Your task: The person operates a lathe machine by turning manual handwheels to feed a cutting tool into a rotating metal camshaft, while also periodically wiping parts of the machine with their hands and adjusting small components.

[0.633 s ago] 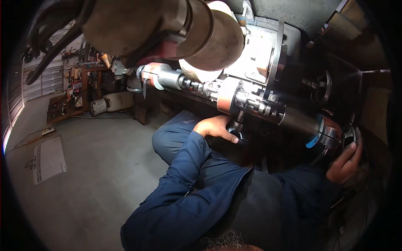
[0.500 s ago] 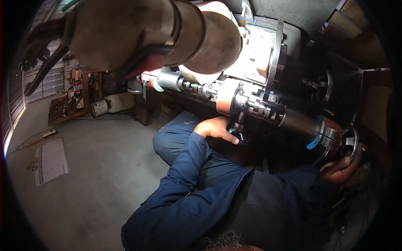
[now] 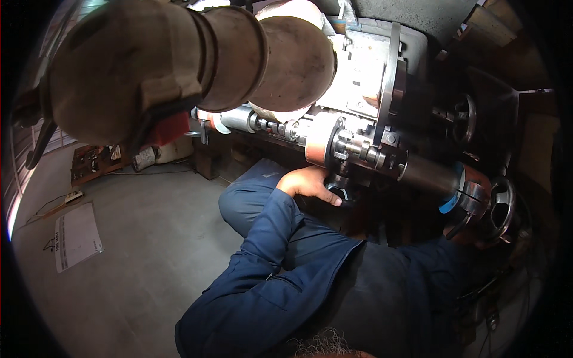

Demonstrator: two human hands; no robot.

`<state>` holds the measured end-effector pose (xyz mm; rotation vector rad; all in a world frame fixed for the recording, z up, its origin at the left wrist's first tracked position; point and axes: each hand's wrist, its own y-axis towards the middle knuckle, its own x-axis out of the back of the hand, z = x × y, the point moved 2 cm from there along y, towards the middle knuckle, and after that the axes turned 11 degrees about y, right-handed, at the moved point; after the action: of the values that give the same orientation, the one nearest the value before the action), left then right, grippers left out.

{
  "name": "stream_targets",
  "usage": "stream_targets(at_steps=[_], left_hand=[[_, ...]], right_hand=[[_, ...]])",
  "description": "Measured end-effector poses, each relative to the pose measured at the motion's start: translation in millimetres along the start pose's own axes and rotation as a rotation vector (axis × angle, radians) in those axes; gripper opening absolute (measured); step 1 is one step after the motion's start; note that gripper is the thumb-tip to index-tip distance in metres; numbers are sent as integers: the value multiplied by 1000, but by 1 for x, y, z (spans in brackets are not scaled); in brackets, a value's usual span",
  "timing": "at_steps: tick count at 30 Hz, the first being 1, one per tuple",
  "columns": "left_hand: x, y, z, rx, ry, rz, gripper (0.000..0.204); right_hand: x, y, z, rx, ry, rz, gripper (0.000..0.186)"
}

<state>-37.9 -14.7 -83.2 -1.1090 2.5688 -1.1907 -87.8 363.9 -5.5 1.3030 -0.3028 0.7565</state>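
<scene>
- Metal handwheel at the machine's right end, just beside a red-orange clamp.
- Right hand, in shadow by the wheel's lower edge, lower than a moment ago, when its fingers were at the rim; this suggests a turn of the wheel. Its present grip cannot be told.
- Left hand, unmoved, against a dark fitting under an orange collar; thumb extended, other fingers hidden, so whether they grasp is unclear.
- Lobed metal shaft running through the collar.
- White sheet, printed, on grey floor; no brand apparent.
</scene>
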Motion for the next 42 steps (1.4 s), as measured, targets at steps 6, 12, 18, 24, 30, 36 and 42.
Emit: stream_targets(at_steps=[6, 12, 18, 24, 30, 36, 42], left_hand=[[1, 0, -3, -2, -10, -5, 79], [5, 3, -9, 51, -10, 101, 87], [-1, 3, 5, -18, 43, -1, 87], [-1, 3, 7, 5, 50, 13, 88], [-3, -1, 9, 19, 40, -54, 71], [-13, -16, -17, 180, 145, -165, 76], [-24, -23, -40, 213, 185, -342, 67]], right_hand=[[-3, -13, -8, 2, 21, -28, 53], [-4, -22, -27, -48, 132, -108, 56], [18, 20, -9, -171, 283, 257, 50], [22, 56, -4, -261, 346, 396, 39], [10, 65, -15, -259, 449, 492, 37], [8, 59, -24, -253, 404, 456, 37], [4, 55, -37, -254, 411, 445, 40]])
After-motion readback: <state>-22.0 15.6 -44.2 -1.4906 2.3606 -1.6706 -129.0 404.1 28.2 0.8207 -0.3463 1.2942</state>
